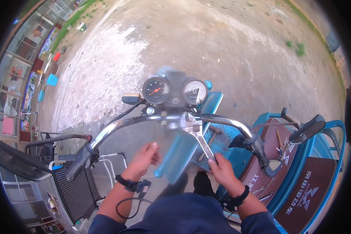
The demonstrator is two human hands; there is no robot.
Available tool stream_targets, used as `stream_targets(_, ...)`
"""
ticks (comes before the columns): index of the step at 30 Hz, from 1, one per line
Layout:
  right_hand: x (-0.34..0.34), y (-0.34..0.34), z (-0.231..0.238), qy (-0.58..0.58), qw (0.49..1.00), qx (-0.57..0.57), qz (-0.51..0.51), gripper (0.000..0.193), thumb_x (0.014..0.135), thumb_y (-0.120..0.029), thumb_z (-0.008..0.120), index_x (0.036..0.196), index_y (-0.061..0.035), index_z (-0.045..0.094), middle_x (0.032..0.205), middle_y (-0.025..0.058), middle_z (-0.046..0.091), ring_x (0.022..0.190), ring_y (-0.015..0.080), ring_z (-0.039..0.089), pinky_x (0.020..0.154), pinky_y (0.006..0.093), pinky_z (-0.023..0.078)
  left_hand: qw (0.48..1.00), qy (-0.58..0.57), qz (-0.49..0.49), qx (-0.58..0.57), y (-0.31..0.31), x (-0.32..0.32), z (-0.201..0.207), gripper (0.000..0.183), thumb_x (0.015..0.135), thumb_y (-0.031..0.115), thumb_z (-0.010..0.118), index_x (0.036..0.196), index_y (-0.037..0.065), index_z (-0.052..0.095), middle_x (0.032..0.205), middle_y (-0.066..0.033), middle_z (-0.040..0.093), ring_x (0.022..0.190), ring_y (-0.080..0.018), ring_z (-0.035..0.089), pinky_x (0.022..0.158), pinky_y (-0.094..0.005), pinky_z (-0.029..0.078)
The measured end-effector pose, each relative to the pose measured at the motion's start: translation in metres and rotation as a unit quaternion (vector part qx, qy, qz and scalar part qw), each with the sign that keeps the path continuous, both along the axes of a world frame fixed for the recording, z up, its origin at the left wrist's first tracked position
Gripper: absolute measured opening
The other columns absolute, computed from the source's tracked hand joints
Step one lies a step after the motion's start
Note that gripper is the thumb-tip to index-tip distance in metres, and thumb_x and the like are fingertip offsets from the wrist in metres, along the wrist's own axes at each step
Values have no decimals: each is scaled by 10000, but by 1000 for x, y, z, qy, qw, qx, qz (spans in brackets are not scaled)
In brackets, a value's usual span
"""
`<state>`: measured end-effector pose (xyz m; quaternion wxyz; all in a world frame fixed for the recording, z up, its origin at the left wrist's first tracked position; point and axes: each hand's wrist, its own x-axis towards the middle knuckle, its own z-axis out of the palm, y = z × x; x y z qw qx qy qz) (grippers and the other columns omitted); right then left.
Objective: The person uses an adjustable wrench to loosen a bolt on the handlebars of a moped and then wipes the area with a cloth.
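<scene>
Two grips show: the left grip [146,156], loosely half-curled, is empty, with the curved chrome handlebar [121,124] ahead; rightward, the long silver metal wrench [201,140] extends forward from the right grip [221,168], wrapped around its handle.

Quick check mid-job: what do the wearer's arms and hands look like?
The left hand and right hand are ungloved. The left wrist wears a black strap carrying a small dark box with a looping black cable; the right wears a black wrist strap too. Dark blue sleeves end near the elbows.
</scene>
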<state>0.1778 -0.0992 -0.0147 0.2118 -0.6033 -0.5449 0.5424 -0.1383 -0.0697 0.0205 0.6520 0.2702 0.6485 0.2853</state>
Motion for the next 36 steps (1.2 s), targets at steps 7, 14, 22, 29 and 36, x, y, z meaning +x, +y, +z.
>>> stream_targets(7,12,-9,-9,160,956,-235,-72,309,1012,-341,536,969,-36,561,707,88,613,541,178,626,475,293,506,973,4,214,83,-73,-137,65,382,1003,417,534,1028,40,591,806,-56,629,676,-178,650,578,-271,501)
stream_targets(14,-54,-46,2,210,937,-207,-186,294,1013,-364,524,952,-77,552,675,63,583,478,166,563,434,283,458,979,-51,168,102,-88,-195,50,276,1023,347,516,1012,82,594,746,-29,624,622,-157,630,547,-268,479)
stream_targets(22,-176,-50,44,246,857,-225,-392,274,1027,-350,497,988,-87,560,721,47,549,521,172,529,454,301,432,987,-49,142,50,-106,-236,45,190,958,214,554,1032,46,605,765,-64,650,594,-166,647,502,-255,493)
stream_targets(29,-197,-45,72,296,829,-207,-428,244,1029,-307,497,1032,-68,548,746,53,531,526,153,453,491,302,411,994,-42,87,51,-96,-235,30,223,974,261,569,1032,47,601,772,-64,653,637,-178,662,536,-266,494)
stream_targets(36,-132,-59,86,279,863,-214,-363,242,1010,-309,548,1025,-69,518,704,41,501,488,130,453,428,240,362,996,-25,37,72,-92,-222,25,283,1001,325,566,1064,50,583,780,-56,647,674,-177,662,582,-277,491)
